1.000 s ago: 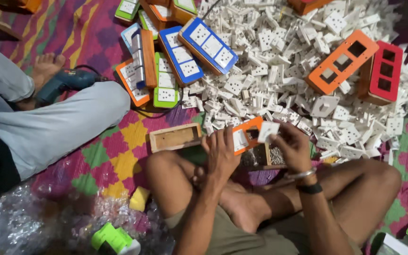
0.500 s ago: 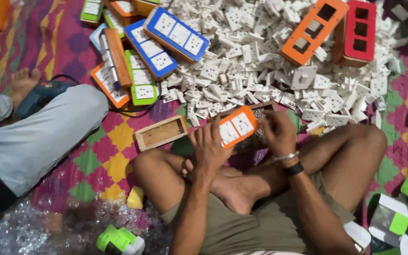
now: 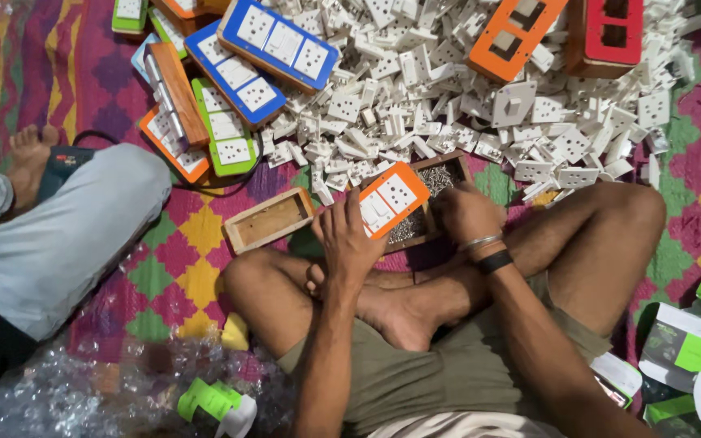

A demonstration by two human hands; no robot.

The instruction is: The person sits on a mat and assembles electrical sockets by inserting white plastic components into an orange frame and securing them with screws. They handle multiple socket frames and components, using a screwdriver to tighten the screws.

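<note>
- Nearest me, my left hand point(image 3: 349, 243) has its grip closed around the near edge of the orange socket plate point(image 3: 389, 199), holding it tilted just above my crossed legs point(image 3: 415, 300). I take that plate as my landmark.
- Just right of the plate, my right hand point(image 3: 466, 212) is curled, knuckles up, over the wooden box of small screws point(image 3: 440, 180) that lies directly behind and under the plate. The fingertips are hidden, so I cannot tell whether they pinch a screw or are empty.
- As I judge it, the step in hand is fetching a screw to fix the white sockets into the plate. The next move calls for a fine pinch on a single screw while the left hand holds the plate level.
- Left of the plate, an empty wooden box point(image 3: 269, 219) lies on the patterned mat point(image 3: 180, 259), apart from both hands.
- Beyond the plate spreads the heap of white socket modules point(image 3: 415, 89); further left of it lie finished boards, a blue one point(image 3: 277, 40) among them.
- Far right of the plate stand an empty orange frame point(image 3: 517, 36) and a red frame point(image 3: 610, 32).
- Well left of the plate sits another person's leg in grey trousers point(image 3: 66, 235).
- Against the frame half a second ago, the plate stays in my left hand at much the same tilt, and my right hand has settled lower onto the screw box; the view has shifted slightly.
</note>
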